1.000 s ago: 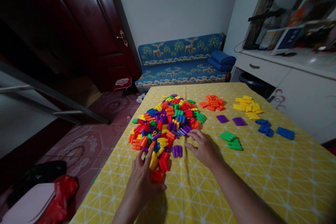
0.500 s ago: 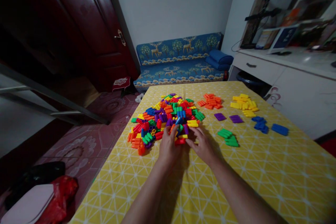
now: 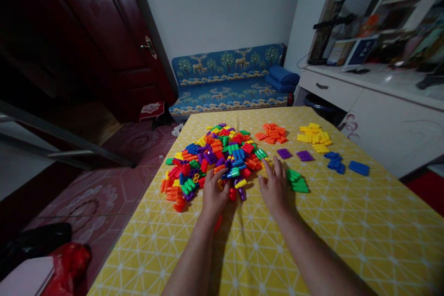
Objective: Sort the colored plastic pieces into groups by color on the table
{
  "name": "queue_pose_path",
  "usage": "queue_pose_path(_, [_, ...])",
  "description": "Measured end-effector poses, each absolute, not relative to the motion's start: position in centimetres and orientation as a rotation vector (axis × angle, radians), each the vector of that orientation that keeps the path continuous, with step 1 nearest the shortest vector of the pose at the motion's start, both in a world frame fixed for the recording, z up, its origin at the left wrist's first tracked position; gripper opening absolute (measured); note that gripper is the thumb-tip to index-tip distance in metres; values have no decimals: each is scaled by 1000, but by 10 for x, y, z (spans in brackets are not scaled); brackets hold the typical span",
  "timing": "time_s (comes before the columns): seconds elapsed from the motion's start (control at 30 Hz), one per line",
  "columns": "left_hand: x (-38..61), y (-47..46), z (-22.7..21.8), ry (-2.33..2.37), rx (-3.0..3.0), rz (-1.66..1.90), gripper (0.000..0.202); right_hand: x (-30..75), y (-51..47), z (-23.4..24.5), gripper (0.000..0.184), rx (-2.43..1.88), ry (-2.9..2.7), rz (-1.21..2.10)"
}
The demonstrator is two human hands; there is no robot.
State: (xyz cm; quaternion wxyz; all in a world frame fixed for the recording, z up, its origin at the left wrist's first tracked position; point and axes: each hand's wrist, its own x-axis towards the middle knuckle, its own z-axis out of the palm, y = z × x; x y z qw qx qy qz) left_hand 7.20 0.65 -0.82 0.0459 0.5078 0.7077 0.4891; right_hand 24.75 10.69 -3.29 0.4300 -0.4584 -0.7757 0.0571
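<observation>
A heap of bullet-shaped plastic toy blocks (image 3: pixel 208 157) in mixed colours lies on the yellow patterned tablecloth (image 3: pixel 243 249). My left hand (image 3: pixel 215 194) rests at the heap's near edge, thumb and fingers apart, touching blocks there. Close to its thumb lies a red block (image 3: pixel 232 194), and a yellow block (image 3: pixel 240 183) is just right of that. My right hand (image 3: pixel 275 190) is right of the heap with its fingers spread; I see nothing gripped in it. Beside it lie the green blocks (image 3: pixel 298 182), partly hidden by its fingers. Another red block (image 3: pixel 218 224) shows by my left wrist.
Separate groups stand on the right: orange blocks (image 3: pixel 272 134), yellow blocks (image 3: pixel 315 136), purple blocks (image 3: pixel 305 156) and blue blocks (image 3: pixel 359 168). Past the table is a blue patterned sofa (image 3: pixel 225 88). A white cabinet (image 3: pixel 388 125) flanks the right side.
My right hand has moved away from the heap, rightward toward the green blocks, fingers spreading. Blocks at the near edge have shifted, and a red one now shows by my left wrist. The view has turned slightly right.
</observation>
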Motion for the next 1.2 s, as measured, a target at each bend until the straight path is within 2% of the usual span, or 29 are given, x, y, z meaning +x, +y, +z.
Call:
queue_pose_path(0.07, [75, 4, -5, 2160, 1576, 1488, 39, 245, 108, -37, 53, -1162, -1996, 104])
queue_pose_path(0.17, [79, -4, 2, 2226, 1619, 1509, 31, 244, 108, -37, 50, -1161, -2074, 58])
queue_pose_path(0.3, [81, -15, 17, 2230, 1703, 1468, 14, 247, 105, -27, 28, -1195, -2074, 85])
queue_pose_path(0.4, [86, -18, 22, 2011, 1814, 1271, 14, 251, 102, -20, 12, -1200, -2041, 127])
queue_pose_path(0.47, [92, -18, 21, 1792, 1942, 1123, 17, 251, 101, -19, 9, -1222, -1976, 209])
queue_pose_path(0.53, [99, -16, 16, 1680, 2088, 999, 32, 250, 103, -22, 11, -1228, -1846, 344])
queue_pose_path(0.63, [105, -11, 5, 1771, 2186, 908, 54, 249, 106, -26, 20, -1176, -1699, 525])
queue_pose_path(0.77, [105, -6, -5, 1942, 2156, 931, 64, 250, 106, -25, 26, -1168, -1741, 546])
queue_pose_path(0.87, [102, -4, -4, 2014, 2135, 940, 60, 252, 102, -22, 27, -1176, -1807, 467])
queue_pose_path(1.03, [101, -2, -1, 2050, 2081, 842, 49, 255, 104, -22, 32, -1081, -1644, 648])
queue_pose_path(1.2, [101, -2, 1, 2051, 2050, 823, 48, 288, 169, -21, 40, -1101, -1377, 734])
